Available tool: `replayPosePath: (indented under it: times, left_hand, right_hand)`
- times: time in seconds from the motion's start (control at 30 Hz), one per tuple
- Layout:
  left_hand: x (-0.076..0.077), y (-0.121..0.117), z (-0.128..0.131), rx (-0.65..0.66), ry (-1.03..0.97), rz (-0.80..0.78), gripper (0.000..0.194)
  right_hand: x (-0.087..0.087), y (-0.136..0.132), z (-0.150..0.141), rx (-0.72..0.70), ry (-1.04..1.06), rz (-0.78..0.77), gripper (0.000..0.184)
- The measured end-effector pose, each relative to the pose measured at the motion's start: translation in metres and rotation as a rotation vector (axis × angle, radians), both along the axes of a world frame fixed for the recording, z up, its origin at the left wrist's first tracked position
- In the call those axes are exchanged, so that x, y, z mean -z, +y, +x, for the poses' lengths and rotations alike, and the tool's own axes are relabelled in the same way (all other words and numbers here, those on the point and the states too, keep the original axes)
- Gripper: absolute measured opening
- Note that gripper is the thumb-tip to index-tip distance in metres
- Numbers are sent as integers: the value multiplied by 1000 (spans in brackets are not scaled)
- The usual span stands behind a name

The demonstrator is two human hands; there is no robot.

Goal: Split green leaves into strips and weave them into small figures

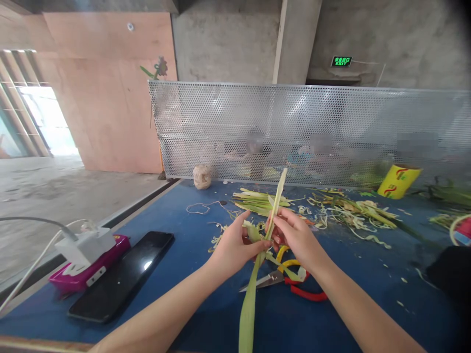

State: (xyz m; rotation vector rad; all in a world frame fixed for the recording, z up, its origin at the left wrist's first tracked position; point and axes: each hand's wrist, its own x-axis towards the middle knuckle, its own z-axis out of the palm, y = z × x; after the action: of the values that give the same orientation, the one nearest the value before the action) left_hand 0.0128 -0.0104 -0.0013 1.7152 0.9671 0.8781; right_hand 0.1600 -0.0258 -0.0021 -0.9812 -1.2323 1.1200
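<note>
A long pale-green leaf strip (pixel 248 309) runs up through both hands, its lower end hanging toward me and a narrow stalk-like end pointing away. My left hand (pixel 237 240) pinches it with the thumb in front. My right hand (pixel 296 235) closes its fingers on the upper part, close beside the left. Some folded leaf shows between the hands, partly hidden by the fingers. Just below them, scissors (pixel 270 279) with red and yellow handles lie on the blue table (pixel 206 323), with a leaf scrap across the handles.
A pile of leaf strips (pixel 253 200) and scattered shavings (pixel 353 211) lie beyond my hands. At left are a black phone (pixel 123 274) and a magenta power strip (pixel 69 279). A yellow roll (pixel 399 181) stands by the perforated metal screen (pixel 221 113); people sit behind it.
</note>
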Motion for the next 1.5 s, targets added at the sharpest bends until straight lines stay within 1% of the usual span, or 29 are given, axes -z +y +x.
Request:
replayPosePath:
  times: [0.07, 0.17, 0.27, 0.33, 0.4, 0.47, 0.6, 0.7, 0.77, 0.87, 0.93, 1.1, 1.17, 1.27, 1.37, 1.43, 1.5]
  left_hand:
    - [0, 0, 0, 2, 0, -4, 81]
    - [-1, -2, 1, -11, -6, 31, 79]
    - [-3, -6, 1, -39, 21, 106, 77]
    - [-4, -9, 1, -72, 72, 169, 76]
    - [-5, -11, 1, -100, 124, 218, 77]
    - [-5, -11, 1, -106, 158, 237, 78]
    - [-4, -9, -1, -58, 131, 208, 83]
    - [-1, -6, -3, 3, 42, 159, 86]
    - [1, -4, -4, 73, -38, 98, 89]
    - [3, -2, -5, 193, -157, -25, 95]
    - [4, -2, -5, 223, -177, -66, 96]
    - [8, 0, -5, 237, -142, -64, 92]
    - [7, 0, -5, 229, -148, -69, 93]
    - [1, -2, -6, 231, -249, -129, 99]
    - [-8, -5, -7, 222, -363, -192, 106]
    - [-11, -5, -8, 175, -368, -198, 108]
    - [-11, -5, -8, 122, -333, -195, 108]
  right_hand:
    - [0, 0, -1, 18, 36, 1, 22]
    - [-1, -2, -1, 74, 43, 15, 27]
    - [-1, -4, 0, 169, -38, 93, 30]
    - [1, -4, 0, 240, -82, 127, 30]
    - [2, -3, 0, 291, -52, 105, 28]
    - [2, -2, -1, 305, 25, 42, 25]
    - [0, 1, 0, 289, 127, -56, 24]
    - [-3, 4, 4, 264, 216, -106, 18]
    - [-3, 6, 7, 237, 284, -125, 14]
    - [-3, 9, 12, 204, 362, -138, 19]
    - [-3, 9, 14, 204, 398, -156, 22]
    - [-5, 9, 13, 227, 462, -170, 25]
    - [-4, 10, 13, 226, 479, -207, 25]
    - [-2, 13, 13, 200, 496, -308, 23]
    - [0, 15, 14, 186, 503, -368, 22]
    - [1, 14, 11, 143, 471, -395, 19]
    - [3, 12, 5, 62, 359, -408, 23]
